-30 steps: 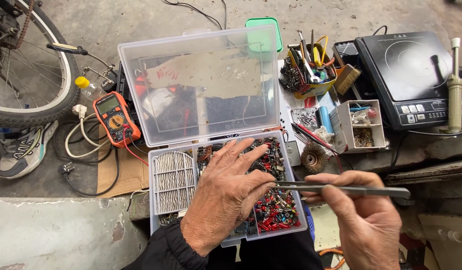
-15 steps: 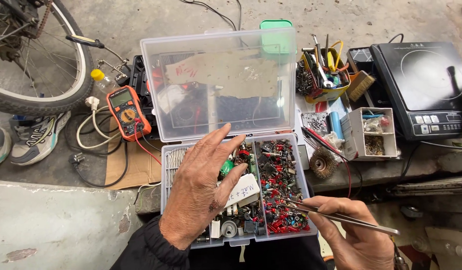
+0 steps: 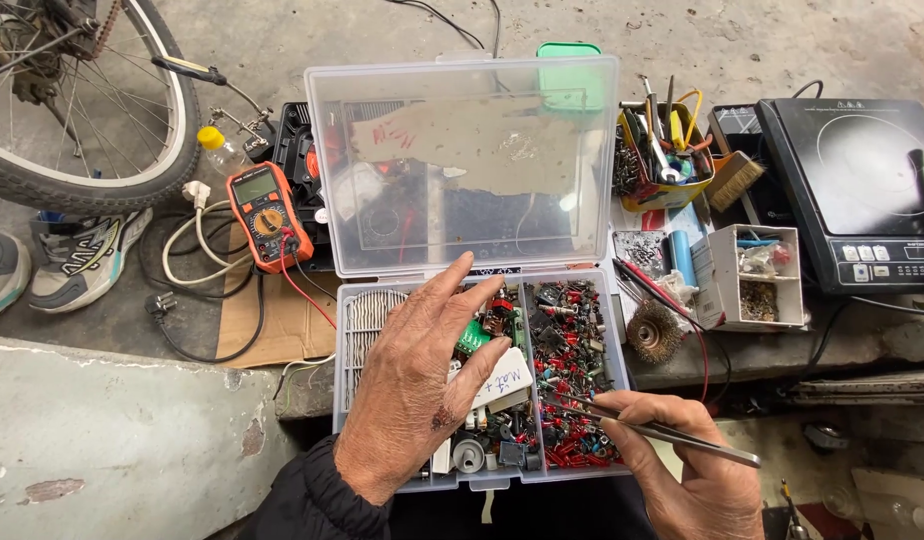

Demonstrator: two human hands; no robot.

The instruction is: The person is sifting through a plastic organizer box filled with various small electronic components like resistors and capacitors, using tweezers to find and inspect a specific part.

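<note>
A clear plastic parts box (image 3: 348, 330) lies open in front of me, its lid (image 3: 462, 160) standing up behind it. Its compartments hold several small red and black electronic parts (image 3: 567, 340) and a white ribbed piece (image 3: 362, 320). My left hand (image 3: 417, 385) rests flat on the middle compartments, fingers spread over a small green board (image 3: 472, 337) and a white label. My right hand (image 3: 672, 465) holds metal tweezers (image 3: 662, 428) whose tips point into the red parts at the box's right side.
An orange multimeter (image 3: 269, 215) with leads lies left of the box, beside a bicycle wheel (image 3: 102, 120) and shoes (image 3: 77, 260). To the right sit a tool-filled yellow tub (image 3: 662, 165), a wire brush wheel (image 3: 654, 332), a small white box (image 3: 747, 275) and a black induction cooker (image 3: 862, 190).
The view has moved closer over the box. My right hand has lowered the tweezers from above the box down to its right compartment. My left hand has stayed on the parts.
</note>
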